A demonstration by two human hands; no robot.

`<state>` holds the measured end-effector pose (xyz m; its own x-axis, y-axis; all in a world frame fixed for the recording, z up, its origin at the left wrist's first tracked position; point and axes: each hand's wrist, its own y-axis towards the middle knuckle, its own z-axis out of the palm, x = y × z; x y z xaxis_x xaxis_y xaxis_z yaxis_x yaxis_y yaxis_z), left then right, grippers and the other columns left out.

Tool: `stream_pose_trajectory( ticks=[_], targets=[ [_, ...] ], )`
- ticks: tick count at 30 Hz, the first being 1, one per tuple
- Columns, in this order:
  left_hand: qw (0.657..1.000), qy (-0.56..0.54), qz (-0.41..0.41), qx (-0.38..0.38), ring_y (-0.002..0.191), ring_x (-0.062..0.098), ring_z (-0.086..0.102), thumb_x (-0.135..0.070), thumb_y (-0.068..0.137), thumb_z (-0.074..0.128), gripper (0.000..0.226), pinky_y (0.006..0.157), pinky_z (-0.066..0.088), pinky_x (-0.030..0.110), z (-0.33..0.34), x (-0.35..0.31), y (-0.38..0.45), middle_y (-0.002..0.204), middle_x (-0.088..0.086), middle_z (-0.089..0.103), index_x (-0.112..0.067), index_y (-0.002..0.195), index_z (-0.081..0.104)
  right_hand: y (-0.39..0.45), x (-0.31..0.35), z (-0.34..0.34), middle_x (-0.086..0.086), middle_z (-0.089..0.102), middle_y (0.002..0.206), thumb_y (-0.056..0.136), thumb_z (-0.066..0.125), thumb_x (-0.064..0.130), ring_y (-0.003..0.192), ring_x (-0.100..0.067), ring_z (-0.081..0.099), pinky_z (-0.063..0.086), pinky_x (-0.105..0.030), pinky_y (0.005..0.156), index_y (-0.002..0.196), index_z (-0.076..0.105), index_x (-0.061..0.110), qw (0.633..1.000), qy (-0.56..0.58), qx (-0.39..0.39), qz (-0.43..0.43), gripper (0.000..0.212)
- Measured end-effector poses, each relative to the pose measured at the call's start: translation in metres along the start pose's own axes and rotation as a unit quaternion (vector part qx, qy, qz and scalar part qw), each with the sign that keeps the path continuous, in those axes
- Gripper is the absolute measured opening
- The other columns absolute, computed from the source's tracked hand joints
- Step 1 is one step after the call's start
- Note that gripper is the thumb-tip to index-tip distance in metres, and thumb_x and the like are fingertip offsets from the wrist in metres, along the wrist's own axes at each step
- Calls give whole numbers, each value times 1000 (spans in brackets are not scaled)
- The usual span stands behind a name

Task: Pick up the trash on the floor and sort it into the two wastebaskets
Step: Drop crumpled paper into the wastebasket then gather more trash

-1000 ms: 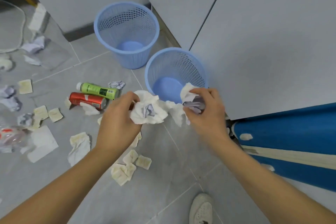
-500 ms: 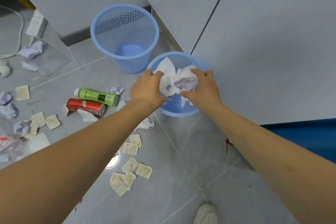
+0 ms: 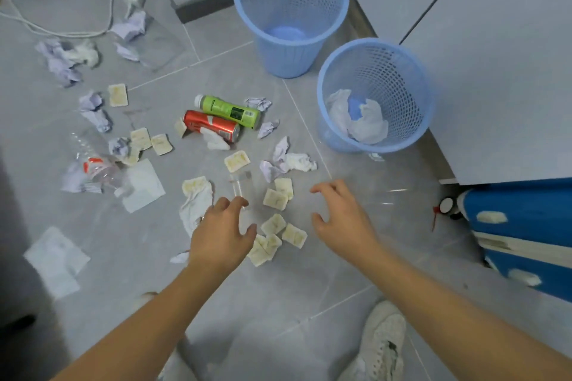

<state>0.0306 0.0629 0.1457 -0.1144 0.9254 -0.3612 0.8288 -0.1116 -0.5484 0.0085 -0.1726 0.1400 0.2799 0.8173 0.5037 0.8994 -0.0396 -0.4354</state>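
Floor's a mess here. Two light blue mesh plastic wastebaskets stand by the grey cabinet wall: the far wastebasket looks empty inside, and the near wastebasket has crumpled white tissues sitting at the bottom. Left of the near one, a green plastic bottle lies on its side right against a red soda can, with a white tissue scrap touching the can. Small cream square wrappers are scattered across the grey tile floor, a bunch of them between the two hands. Lavender-and-white paper wads sit just beyond those. Further left there's a crushed clear plastic bottle with a red label, flat white paper sheets, and more crumpled paper up near a white cable. A blue-and-white object sits at the right edge, and a white sneaker is at the bottom.

Left hand hovers fingers spread and slightly curled, holding nothing, over a crumpled white tissue; can't tell if it touches. Right hand is also open and empty, above bare tile just right of the wrappers.
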Motion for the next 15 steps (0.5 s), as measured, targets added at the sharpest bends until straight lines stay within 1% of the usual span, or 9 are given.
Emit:
stream_pose_trajectory(
  ticks=[3, 5, 8, 10, 11, 13, 15],
  targets=[
    [1000, 4, -20, 6, 122, 27, 54, -47, 89, 62, 53, 88, 51, 41, 32, 34, 5, 127, 2, 57, -31, 139, 52, 22, -10, 33, 1, 44, 135, 90, 68, 23, 124, -26, 48, 49, -39, 100, 134, 51, 31, 999, -32, 28, -11, 48],
    [1000, 9, -16, 2, 124, 29, 51, -48, 89, 62, 57, 93, 52, 45, 53, 48, 22, 132, 3, 52, -33, 142, 48, 43, -21, 52, 0, 41, 141, 89, 69, 22, 130, -29, 41, 46, -42, 105, 137, 50, 31, 998, -51, 28, -23, 52],
    [999, 7, -1, -31, 129, 33, 45, -47, 89, 65, 64, 95, 52, 52, 76, 63, 56, 140, 6, 45, -32, 147, 42, 84, -38, 78, -5, 37, 150, 87, 71, 20, 138, -35, 33, 39, -45, 112, 142, 50, 27, 997, -71, 16, -29, 59],
    [998, 8, 13, -59, 132, 36, 41, -46, 87, 68, 71, 95, 51, 53, 87, 69, 81, 145, 8, 38, -35, 150, 37, 112, -49, 90, -9, 36, 153, 86, 72, 20, 139, -39, 33, 37, -45, 114, 143, 50, 26, 996, -80, -11, -41, 62],
    [997, 17, 20, -68, 134, 37, 38, -47, 86, 70, 75, 96, 51, 53, 91, 72, 92, 148, 9, 34, -37, 152, 34, 124, -53, 95, -10, 34, 155, 86, 72, 20, 140, -40, 33, 37, -48, 114, 145, 49, 28, 995, -86, -21, -50, 64],
    [996, 39, 31, -70, 139, 39, 32, -52, 84, 71, 85, 99, 50, 53, 99, 76, 110, 155, 10, 25, -40, 155, 27, 145, -58, 103, -10, 28, 160, 85, 73, 18, 142, -41, 29, 39, -52, 112, 150, 42, 33, 992, -100, -20, -71, 74],
    [996, 49, 42, -65, 142, 41, 28, -60, 80, 72, 91, 99, 50, 55, 107, 78, 121, 160, 10, 16, -44, 156, 23, 161, -59, 109, -7, 20, 164, 83, 75, 17, 144, -41, 25, 40, -53, 111, 155, 33, 39, 985, -138, -11, -106, 87]
  ],
)
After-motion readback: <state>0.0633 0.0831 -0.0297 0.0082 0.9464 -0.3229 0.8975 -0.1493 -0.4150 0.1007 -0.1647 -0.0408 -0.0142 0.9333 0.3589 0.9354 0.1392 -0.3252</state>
